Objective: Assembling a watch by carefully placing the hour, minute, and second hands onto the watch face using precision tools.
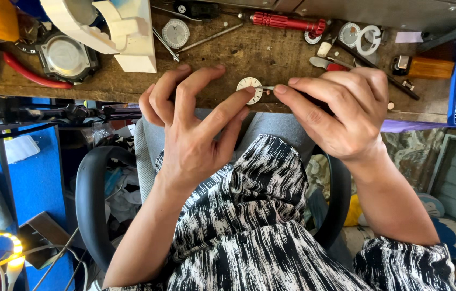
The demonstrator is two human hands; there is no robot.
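Note:
My left hand [193,126] rests over the near edge of a worn wooden workbench [238,51], its forefinger tip pressing on a small white round watch dial [249,87]. My right hand [338,110] pinches a thin metal tool [268,88] between thumb and forefinger, and the tool's tip touches the dial's right side. The rest of the tool is hidden inside the fingers. Both forearms come up from a black-and-white patterned garment.
On the bench lie a red-handled screwdriver [287,22], another white dial [175,33], a dark watch case [66,56], a white stand [125,32], a white ring [369,39] and an orange block [430,68]. A black chair armrest [90,199] sits lower left.

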